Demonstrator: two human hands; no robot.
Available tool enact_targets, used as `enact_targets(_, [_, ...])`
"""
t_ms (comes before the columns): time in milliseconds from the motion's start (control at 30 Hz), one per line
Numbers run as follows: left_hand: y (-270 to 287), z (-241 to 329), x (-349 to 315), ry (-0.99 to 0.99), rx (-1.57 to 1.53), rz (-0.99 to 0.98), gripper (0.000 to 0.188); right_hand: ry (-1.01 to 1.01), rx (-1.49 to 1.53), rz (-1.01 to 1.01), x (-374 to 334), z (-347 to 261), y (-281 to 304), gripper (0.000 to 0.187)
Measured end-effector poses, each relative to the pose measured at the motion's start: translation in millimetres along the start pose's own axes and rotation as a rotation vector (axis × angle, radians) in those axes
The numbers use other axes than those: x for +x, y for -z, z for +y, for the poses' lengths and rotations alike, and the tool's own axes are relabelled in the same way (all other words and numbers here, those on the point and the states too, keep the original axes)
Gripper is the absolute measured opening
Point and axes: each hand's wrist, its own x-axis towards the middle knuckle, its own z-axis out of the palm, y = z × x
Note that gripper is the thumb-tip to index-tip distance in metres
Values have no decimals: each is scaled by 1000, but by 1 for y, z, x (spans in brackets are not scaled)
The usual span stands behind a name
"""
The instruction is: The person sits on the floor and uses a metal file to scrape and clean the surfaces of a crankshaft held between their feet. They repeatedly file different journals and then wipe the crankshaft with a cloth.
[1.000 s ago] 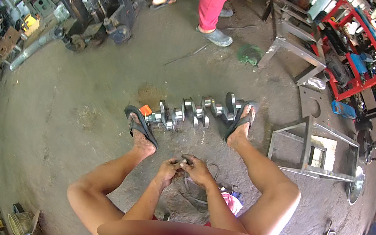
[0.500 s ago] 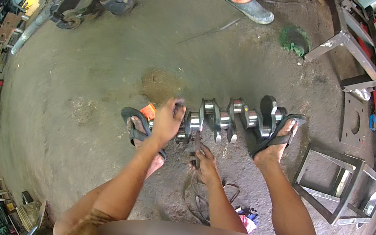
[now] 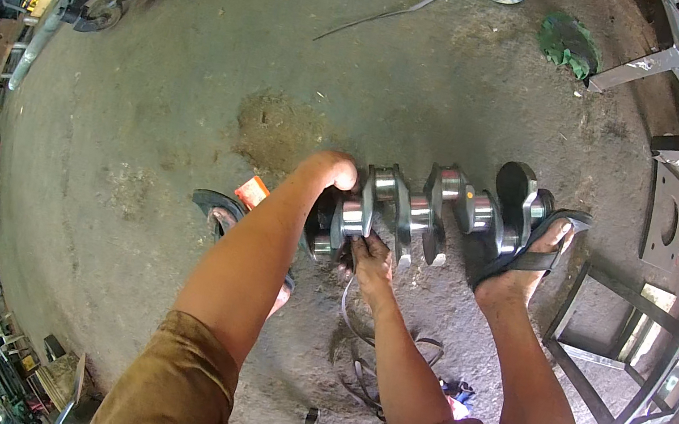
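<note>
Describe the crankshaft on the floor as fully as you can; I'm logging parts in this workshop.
The crankshaft lies lengthwise on the stained concrete floor. It looks like steel: polished round journals between dark, greasy webs. The left hand rests on its left end and the right hand grips a journal from the near side. A sandalled foot braces its right end.

Both arms stretch forward; the left hand [image 3: 330, 172] is cupped downward, the right hand [image 3: 372, 256] with fingers curled.
</note>
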Motion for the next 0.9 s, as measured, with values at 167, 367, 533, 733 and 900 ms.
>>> enact_targets(167, [1,11,-29,7,50,113,34,-158,-127,2,3,-14,-2,21])
enact_targets(367, [-29,1,38,5,19,-17,29,-7,-139,-32,-5,-36,-2,18])
enact_targets(533, [-56,-19,82,33,-46,34,26,-68,-123,-49,-1,-33,-2,20])
enact_targets(733, [-52,-18,34,78,-942,575,29,-249,-71,-173,-26,-26,12,27])
enact_targets(900, [-31,15,-43,-173,-1600,974,30,-453,-32,-297,-103,-16,40,31])
